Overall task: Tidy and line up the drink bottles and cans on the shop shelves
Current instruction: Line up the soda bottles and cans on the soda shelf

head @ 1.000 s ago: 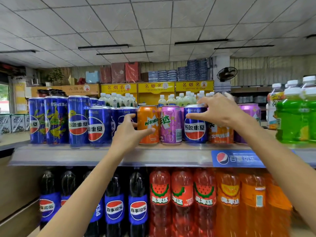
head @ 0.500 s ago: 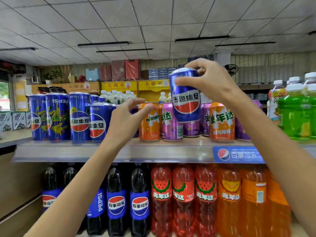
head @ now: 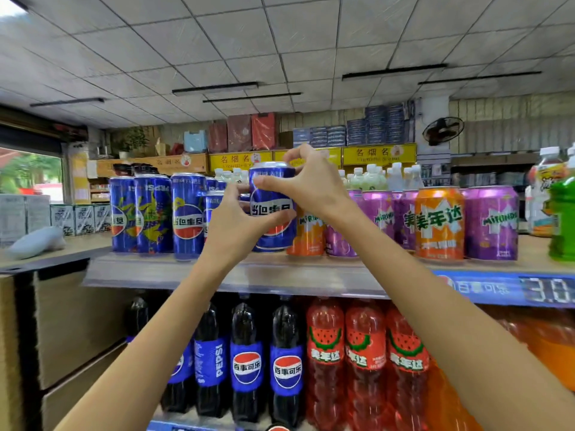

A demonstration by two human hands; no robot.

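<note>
A short blue Pepsi can (head: 273, 213) stands upright at the front of the top shelf (head: 280, 275), its base at shelf level. My right hand (head: 311, 185) grips its top and right side. My left hand (head: 236, 222) wraps its lower left side. Left of it stand tall blue Pepsi cans (head: 186, 216), with a short one partly hidden behind my left hand. Right of it are an orange Mirinda can (head: 306, 234), purple Mirinda cans (head: 491, 222) and another orange can (head: 438, 222).
Green and yellow juice bottles (head: 563, 219) stand at the shelf's right end. Below are dark Pepsi bottles (head: 247, 362), red watermelon Mirinda bottles (head: 364, 353) and orange bottles (head: 544, 337). A blue price strip (head: 497, 287) runs along the shelf edge. A wooden counter (head: 46, 247) lies left.
My right hand lifted the short Pepsi can from among the Mirinda cans and carried it left and down to the blue cans. My left hand closed onto it.
</note>
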